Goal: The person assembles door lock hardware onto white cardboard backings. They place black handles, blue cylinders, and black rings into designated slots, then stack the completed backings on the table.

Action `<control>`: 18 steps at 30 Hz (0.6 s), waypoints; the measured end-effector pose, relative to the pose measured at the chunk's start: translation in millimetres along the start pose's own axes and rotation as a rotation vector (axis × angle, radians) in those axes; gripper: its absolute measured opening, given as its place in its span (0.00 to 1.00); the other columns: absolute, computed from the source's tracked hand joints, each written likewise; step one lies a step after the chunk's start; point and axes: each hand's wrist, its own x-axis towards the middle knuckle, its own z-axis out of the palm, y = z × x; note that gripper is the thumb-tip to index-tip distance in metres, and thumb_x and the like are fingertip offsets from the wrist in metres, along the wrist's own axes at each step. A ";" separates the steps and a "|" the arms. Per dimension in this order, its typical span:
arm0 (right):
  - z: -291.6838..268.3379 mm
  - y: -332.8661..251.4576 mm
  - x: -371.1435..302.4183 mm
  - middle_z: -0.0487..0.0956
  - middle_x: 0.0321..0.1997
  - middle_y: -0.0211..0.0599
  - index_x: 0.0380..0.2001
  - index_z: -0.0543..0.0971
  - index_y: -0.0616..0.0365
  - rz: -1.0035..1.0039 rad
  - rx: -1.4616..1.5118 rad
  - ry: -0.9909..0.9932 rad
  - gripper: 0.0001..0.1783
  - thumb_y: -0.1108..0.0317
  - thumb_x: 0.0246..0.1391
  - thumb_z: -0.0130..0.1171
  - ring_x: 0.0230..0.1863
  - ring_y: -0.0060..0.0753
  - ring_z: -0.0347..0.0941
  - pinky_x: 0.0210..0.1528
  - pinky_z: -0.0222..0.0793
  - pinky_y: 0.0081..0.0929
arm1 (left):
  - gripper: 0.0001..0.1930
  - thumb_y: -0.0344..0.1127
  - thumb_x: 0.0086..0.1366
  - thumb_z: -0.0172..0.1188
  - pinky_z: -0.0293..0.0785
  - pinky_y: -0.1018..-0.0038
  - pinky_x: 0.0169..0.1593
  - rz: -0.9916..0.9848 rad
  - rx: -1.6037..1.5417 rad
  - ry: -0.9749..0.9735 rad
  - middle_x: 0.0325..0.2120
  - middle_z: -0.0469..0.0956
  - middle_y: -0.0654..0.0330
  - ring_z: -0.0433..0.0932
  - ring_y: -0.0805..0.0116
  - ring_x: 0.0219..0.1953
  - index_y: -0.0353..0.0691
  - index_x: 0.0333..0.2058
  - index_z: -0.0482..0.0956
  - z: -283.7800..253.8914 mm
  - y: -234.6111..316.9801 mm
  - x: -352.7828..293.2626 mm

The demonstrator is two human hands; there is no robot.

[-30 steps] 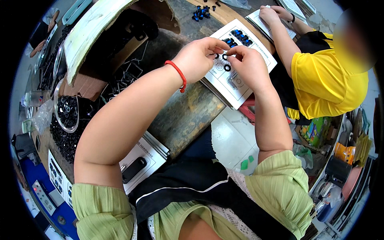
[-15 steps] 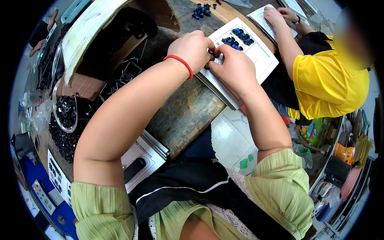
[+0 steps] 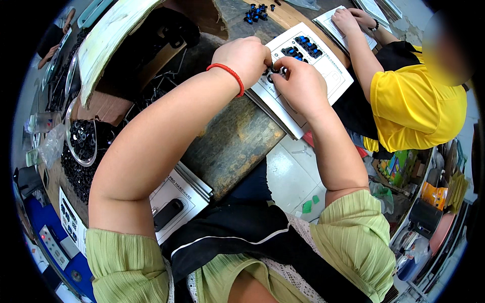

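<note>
My left hand (image 3: 243, 59), with a red cord at its wrist, is closed over the left edge of a white printed card (image 3: 331, 80); whatever its fingertips hold is hidden. My right hand (image 3: 302, 85) pinches a small black washer between thumb and forefinger, just above the card and close to the left fingertips. Next to the fingers, a black washer (image 3: 270, 78) lies on the card. Farther up the card, black screws with blue bands (image 3: 308, 45) sit in rows. More cards are stacked beneath this one.
Loose blue-banded screws (image 3: 256, 13) lie at the table's far side. An open carton (image 3: 108, 45) holds black parts and metal brackets. Left of it is a clear bowl (image 3: 82, 139) among black washers. A co-worker in yellow (image 3: 419, 101) handles cards at right. Another card stack (image 3: 177, 202) lies near my lap.
My fingertips have drawn slightly apart, and a black washer now shows on the card beside them. My right hand has shifted a little to the right.
</note>
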 end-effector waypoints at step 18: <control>9.7 8.5 3.1 0.82 0.29 0.37 0.33 0.83 0.51 -0.006 -0.004 0.130 0.11 0.59 0.49 0.61 0.33 0.42 0.79 0.36 0.74 0.36 | 0.08 0.36 0.61 0.61 0.77 0.66 0.44 0.091 -0.003 0.146 0.36 0.78 0.61 0.80 0.62 0.40 0.49 0.39 0.84 4.8 -8.4 1.2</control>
